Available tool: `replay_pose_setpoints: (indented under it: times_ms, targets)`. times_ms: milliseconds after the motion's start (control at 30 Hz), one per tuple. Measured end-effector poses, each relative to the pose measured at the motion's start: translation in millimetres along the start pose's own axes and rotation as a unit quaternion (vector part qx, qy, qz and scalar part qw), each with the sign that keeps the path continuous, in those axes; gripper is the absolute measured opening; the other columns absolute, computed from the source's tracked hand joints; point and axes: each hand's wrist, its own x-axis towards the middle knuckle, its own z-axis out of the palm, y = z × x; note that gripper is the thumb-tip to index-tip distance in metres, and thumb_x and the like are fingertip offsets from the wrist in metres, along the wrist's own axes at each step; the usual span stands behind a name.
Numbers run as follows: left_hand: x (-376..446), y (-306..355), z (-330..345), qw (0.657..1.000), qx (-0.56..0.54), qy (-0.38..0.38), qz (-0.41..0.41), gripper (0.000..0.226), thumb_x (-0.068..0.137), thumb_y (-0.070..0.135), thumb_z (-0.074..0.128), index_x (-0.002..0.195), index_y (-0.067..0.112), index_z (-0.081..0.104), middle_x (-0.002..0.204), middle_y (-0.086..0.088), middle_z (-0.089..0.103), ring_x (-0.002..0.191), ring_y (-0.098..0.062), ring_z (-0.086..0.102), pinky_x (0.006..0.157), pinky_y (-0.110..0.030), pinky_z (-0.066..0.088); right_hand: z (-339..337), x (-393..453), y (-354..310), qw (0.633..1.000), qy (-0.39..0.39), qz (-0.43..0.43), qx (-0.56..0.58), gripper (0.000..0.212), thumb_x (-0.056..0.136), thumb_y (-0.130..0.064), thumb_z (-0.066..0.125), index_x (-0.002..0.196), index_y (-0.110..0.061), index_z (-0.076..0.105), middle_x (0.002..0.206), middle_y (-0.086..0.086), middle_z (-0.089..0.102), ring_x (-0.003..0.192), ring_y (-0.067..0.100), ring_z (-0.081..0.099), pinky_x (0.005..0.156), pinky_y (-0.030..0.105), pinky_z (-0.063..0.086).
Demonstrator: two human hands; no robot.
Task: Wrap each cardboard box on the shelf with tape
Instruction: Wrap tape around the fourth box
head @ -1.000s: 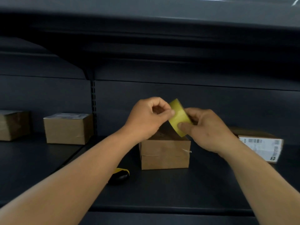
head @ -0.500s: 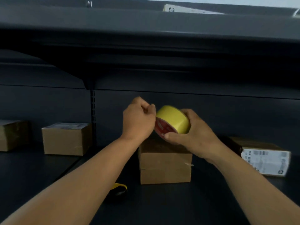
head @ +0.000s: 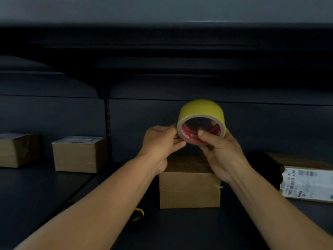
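Tape roll (head: 201,112), yellow with a red-printed core, is held up above the middle cardboard box (head: 189,188) at 6 o'clock from it. The right hand (head: 220,152) grips the roll, thumb hooked inside the core. The left hand (head: 160,143) pinches at the roll's 9 o'clock edge (the loose end itself is too small to make out). Two more boxes (head: 79,154) sit at 9 o'clock on the shelf (head: 180,230), and a labelled box (head: 306,179) at 3 o'clock.

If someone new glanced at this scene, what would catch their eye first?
The bright yellow tape roll with its red core, held up at centre by the right hand while the left hand pinches its edge. Just below sits a plain cardboard box on the dark shelf.
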Motion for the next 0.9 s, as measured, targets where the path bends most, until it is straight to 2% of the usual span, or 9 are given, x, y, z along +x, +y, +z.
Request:
replay_pose_setpoints:
  times_ms: [100,233,333,433,533,633,700,800,900]
  targets:
    - [-1,-3,5,1.0,0.004,-0.013,-0.008,0.019,0.091,0.016,0.063,0.105,0.003,0.06,0.089,-0.01,0.069,0.08,-0.014,0.069,0.067,-0.024,0.059,3,-1,4,1.0,-0.007,-0.018,-0.025,0.037,0.068,-0.003,0.071,0.103,-0.011,0.064,0.096,0.004,0.073,0.093,0.016,0.069,0.083,0.029,0.055]
    - [0,-6,1,0.986,0.162,0.035,0.034,0.011,0.094,0.022,0.058,0.095,0.012,0.06,0.077,-0.003,0.063,0.068,-0.01,0.059,0.064,-0.023,0.052,-3,7,1,0.981,0.118,-0.027,-0.154,0.011,0.089,-0.009,0.059,0.095,-0.018,0.063,0.083,-0.001,0.071,0.088,0.016,0.067,0.089,0.036,0.052]
    - [2,-7,-11,0.972,0.223,0.046,0.048,0.015,0.092,0.031,0.06,0.087,0.017,0.059,0.086,0.0,0.06,0.076,-0.011,0.053,0.065,-0.024,0.041,-13,7,-10,0.978,0.143,-0.046,-0.147,0.017,0.094,-0.006,0.05,0.093,-0.02,0.06,0.082,0.001,0.069,0.077,0.013,0.068,0.077,0.033,0.055]
    - [1,-7,-18,0.966,0.25,0.05,0.042,0.019,0.092,0.032,0.06,0.08,0.018,0.057,0.085,0.001,0.058,0.077,-0.011,0.052,0.062,-0.024,0.038,-20,3,-23,0.965,0.13,-0.09,-0.21,0.021,0.091,-0.009,0.056,0.079,-0.026,0.06,0.084,-0.001,0.066,0.073,0.012,0.063,0.064,0.027,0.051]
    - [0,-8,-22,0.966,0.247,0.063,0.036,0.023,0.092,0.028,0.061,0.075,0.014,0.053,0.083,-0.001,0.057,0.074,-0.01,0.051,0.058,-0.022,0.035,-27,3,-38,0.947,0.121,-0.116,-0.274,0.023,0.083,-0.009,0.067,0.075,-0.03,0.062,0.08,-0.006,0.067,0.075,0.012,0.063,0.064,0.028,0.051]
    - [-1,-14,-27,0.962,0.264,0.067,0.028,0.021,0.092,0.028,0.061,0.08,0.012,0.053,0.093,-0.005,0.06,0.08,-0.01,0.052,0.058,-0.021,0.033,-35,3,-49,0.933,0.114,-0.112,-0.322,0.028,0.078,-0.007,0.072,0.078,-0.034,0.065,0.083,-0.011,0.067,0.075,0.005,0.063,0.065,0.022,0.05]
    - [-2,-20,-29,0.957,0.283,0.063,0.019,0.02,0.09,0.032,0.062,0.084,0.014,0.057,0.099,-0.006,0.06,0.091,-0.016,0.055,0.067,-0.025,0.041,-39,4,-51,0.92,0.103,-0.106,-0.364,0.032,0.077,-0.006,0.072,0.079,-0.037,0.066,0.086,-0.013,0.066,0.079,0.005,0.063,0.068,0.021,0.049]
    - [-5,-26,-28,0.934,0.35,0.072,0.008,0.018,0.087,0.04,0.061,0.084,0.023,0.059,0.101,0.001,0.05,0.117,-0.021,0.043,0.098,-0.037,0.041,-43,5,-53,0.904,0.087,-0.093,-0.407,0.035,0.077,-0.005,0.071,0.08,-0.039,0.068,0.09,-0.014,0.067,0.083,0.006,0.063,0.073,0.024,0.048]
    - [-11,-25,-25,0.905,0.416,0.093,0.014,0.02,0.09,0.041,0.057,0.088,0.021,0.06,0.089,0.006,0.03,0.122,-0.025,0.031,0.103,-0.04,0.036,-44,6,-54,0.894,0.065,-0.084,-0.434,0.037,0.077,-0.004,0.07,0.086,-0.04,0.069,0.093,-0.02,0.065,0.086,0.0,0.061,0.078,0.023,0.047]
